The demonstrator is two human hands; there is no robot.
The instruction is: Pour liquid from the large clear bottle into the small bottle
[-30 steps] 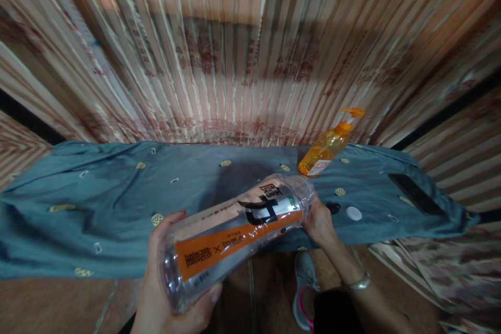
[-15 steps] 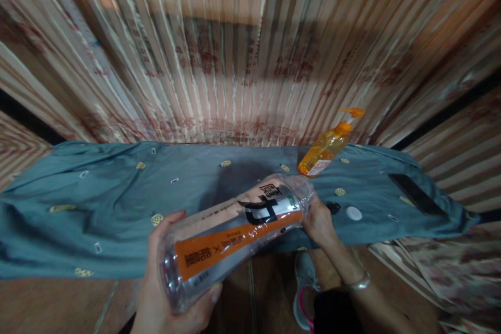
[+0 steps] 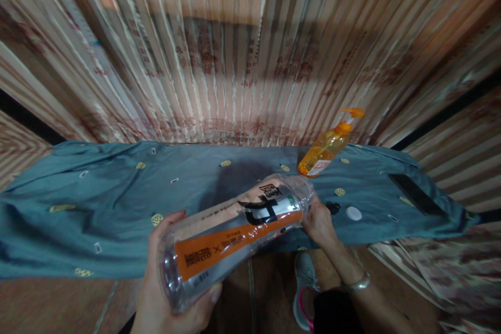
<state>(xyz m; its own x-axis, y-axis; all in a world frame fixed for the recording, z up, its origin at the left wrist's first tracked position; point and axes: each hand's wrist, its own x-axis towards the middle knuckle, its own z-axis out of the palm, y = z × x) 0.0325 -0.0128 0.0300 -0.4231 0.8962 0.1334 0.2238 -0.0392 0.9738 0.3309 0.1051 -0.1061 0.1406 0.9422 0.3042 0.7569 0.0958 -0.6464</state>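
A large clear plastic bottle [image 3: 235, 235] with an orange and silver label lies tilted in the air above the cloth, its base to the left and its narrower end to the upper right. My left hand [image 3: 172, 292] wraps round the base end, thumb below and fingers behind. At the narrower end, my right hand [image 3: 318, 219] grips the bottle, with its fingertips partly hidden; a silver bangle circles that wrist. Just beyond the bottle stands a pump bottle [image 3: 324, 150] of orange-yellow liquid. A white round disc [image 3: 354, 213] and a small black object [image 3: 333, 207] lie right of my right hand.
A blue-green cloth with pineapple prints [image 3: 117, 198] covers the narrow table. Toward its right end lies a dark flat phone-like object [image 3: 415, 194]. Behind rises a striped curtain [image 3: 235, 62]. A grey shoe [image 3: 306, 282] shows on the tiled floor below.
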